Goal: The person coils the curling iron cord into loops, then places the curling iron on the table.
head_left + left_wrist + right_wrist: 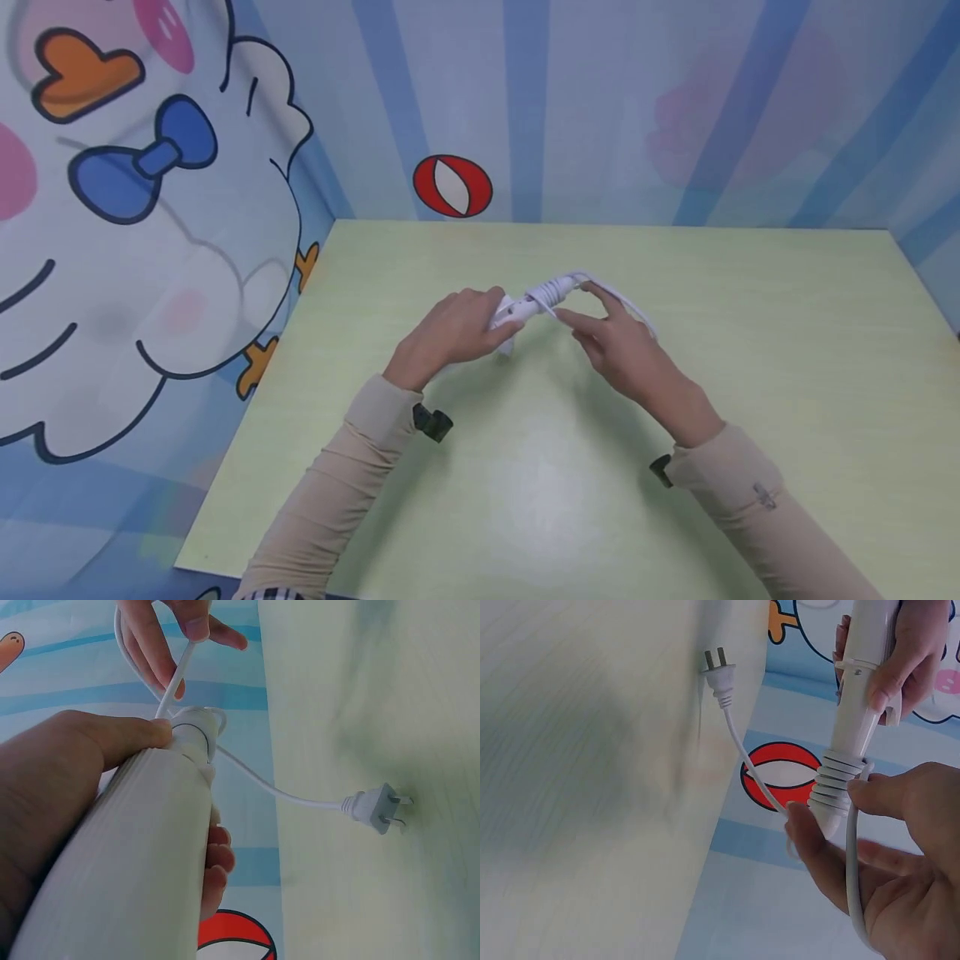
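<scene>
My left hand point(467, 327) grips a white curling iron point(517, 312) around its body, with the thumb along it. Several turns of white power cord point(831, 784) are wound around the slim end of the iron. My right hand point(626, 346) is beside that end, the cord caught between thumb and fingers. In the right wrist view a length of cord crosses the palm, and the index fingertip is close to the end of the iron. A two-pin plug point(373, 808) dangles on a short free stretch of cord over the table.
Below both hands lies a pale yellow-green table point(787, 333). Behind it stands a blue striped wall point(600, 125) with a red and white ball point(453, 186) printed on it. At the left a cartoon figure point(225, 208) covers the side wall.
</scene>
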`<state>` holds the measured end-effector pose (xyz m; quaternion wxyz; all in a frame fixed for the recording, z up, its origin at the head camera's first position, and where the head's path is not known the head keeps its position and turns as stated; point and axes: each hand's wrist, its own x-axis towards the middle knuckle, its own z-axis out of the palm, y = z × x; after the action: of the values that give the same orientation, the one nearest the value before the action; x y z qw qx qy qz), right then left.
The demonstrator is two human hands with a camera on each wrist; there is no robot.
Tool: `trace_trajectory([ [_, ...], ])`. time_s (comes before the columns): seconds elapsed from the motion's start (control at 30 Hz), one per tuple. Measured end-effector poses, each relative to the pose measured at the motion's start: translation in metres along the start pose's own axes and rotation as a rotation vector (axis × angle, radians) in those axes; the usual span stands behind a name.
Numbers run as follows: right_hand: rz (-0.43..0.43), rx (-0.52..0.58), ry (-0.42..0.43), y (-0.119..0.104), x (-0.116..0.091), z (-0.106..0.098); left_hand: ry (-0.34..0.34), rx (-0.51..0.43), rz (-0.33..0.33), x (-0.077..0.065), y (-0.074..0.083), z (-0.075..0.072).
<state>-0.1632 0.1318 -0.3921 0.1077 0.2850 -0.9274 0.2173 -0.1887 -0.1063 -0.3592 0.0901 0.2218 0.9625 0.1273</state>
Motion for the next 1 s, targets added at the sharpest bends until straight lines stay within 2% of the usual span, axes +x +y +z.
trace_trajectory([
  [0.23,-0.057,-0.009,0.069,0.001,-0.001,0.001,0.014,0.002,0.018,0.000,0.001,-0.001],
  [0.5,0.033,0.065,0.045,-0.001,-0.002,0.001,0.016,0.002,0.019,-0.001,0.001,-0.002],
  [0.6,0.045,0.082,0.022,0.001,-0.001,0.002,0.017,0.000,0.016,-0.001,0.001,-0.003],
  [0.7,0.023,0.104,0.027,0.002,0.000,0.004,0.026,0.000,0.011,-0.001,0.002,-0.003],
  [0.83,0.008,0.175,0.057,0.003,0.000,0.008,0.043,-0.001,0.003,-0.001,0.003,-0.004],
  [1.0,0.082,0.297,0.053,0.004,0.000,0.016,0.032,-0.009,-0.007,0.000,0.004,-0.005],
])
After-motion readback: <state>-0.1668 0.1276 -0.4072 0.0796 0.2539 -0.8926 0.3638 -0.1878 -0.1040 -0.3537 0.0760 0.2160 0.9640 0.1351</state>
